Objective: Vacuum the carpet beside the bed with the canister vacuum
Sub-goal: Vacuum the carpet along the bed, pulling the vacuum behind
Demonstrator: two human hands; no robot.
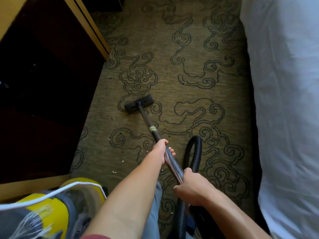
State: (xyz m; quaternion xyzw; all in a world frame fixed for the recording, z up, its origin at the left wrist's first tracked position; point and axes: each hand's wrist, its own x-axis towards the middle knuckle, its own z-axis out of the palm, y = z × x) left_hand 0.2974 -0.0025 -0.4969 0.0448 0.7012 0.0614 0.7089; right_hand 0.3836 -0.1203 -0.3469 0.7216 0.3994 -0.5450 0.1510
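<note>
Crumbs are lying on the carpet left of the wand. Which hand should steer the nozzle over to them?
Probably the left hand: it grips the wand farther forward, nearer the nozzle and crumbs.

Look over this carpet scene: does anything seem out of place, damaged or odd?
Pale crumbs lie scattered on the carpet left of the wand, behind the floor head, not yet picked up. The wand also has a taped band partway along, possibly a repair.

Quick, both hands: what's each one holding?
Left hand: fingers curled round the vacuum wand.
Right hand: gripping the wand's upper end.
</note>
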